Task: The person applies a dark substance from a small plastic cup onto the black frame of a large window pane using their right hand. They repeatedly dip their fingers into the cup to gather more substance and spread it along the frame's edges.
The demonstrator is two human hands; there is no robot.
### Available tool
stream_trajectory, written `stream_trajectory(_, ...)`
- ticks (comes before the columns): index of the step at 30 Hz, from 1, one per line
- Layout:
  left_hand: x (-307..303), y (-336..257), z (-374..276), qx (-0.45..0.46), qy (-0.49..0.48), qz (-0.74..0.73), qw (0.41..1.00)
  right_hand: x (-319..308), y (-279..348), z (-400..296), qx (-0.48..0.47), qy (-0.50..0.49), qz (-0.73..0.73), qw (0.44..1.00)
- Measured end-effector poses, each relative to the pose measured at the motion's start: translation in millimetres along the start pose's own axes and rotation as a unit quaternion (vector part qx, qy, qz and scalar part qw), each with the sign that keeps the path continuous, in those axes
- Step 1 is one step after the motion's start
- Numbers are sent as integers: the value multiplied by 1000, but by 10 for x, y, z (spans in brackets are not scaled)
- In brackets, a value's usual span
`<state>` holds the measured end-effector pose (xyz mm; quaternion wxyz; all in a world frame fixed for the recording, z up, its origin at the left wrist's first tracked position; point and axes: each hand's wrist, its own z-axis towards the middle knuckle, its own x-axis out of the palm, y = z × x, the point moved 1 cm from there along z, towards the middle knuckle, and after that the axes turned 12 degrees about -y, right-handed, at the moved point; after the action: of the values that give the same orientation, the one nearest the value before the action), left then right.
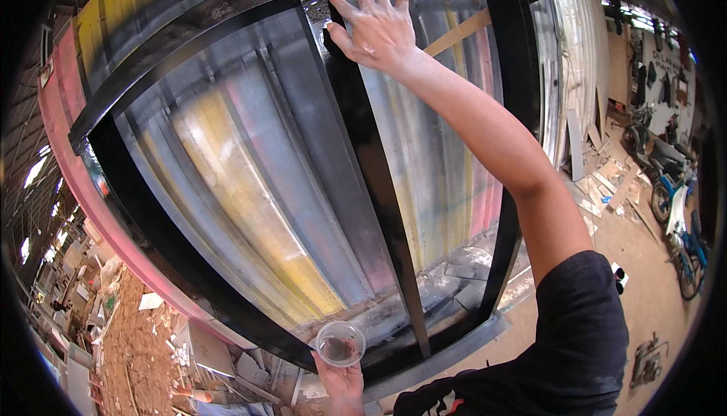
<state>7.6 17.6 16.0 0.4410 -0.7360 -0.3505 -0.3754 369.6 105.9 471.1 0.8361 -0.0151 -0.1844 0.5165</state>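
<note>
A large black-painted frame (392, 200) stands before me, split in two by an upright divider. My right hand (380, 27) is stretched up near the top of that divider, palm towards it and fingers spread. It holds nothing; whether the fingertips touch the black surface I cannot tell. Low down, my left hand (343, 382) grips a clear plastic cup (341, 345) in front of the frame's bottom rail. Something dark shows at the bottom of the cup. Glossy highlights lie on the frame's upper parts.
Corrugated metal sheets (255, 177) with yellow, pink and blue paint stand behind the frame. A wooden strip (459, 33) slants behind the right opening. Wood offcuts (610, 189) litter the floor on the right, near parked motorcycles (673, 160). Scrap boards (210, 348) lie at lower left.
</note>
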Motion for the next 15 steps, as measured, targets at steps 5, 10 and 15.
stream_trajectory(5,19,-1,-18,5,-2,0,1000,48,-58,-6,28,-24,-10,999)
stream_trajectory(10,10,-9,-5,4,-7,6,1000,101,66,13,15,-13,49,999)
stream_trajectory(15,-52,-7,11,11,2,15,1000,98,5,-54,19,-9,-3,1000)
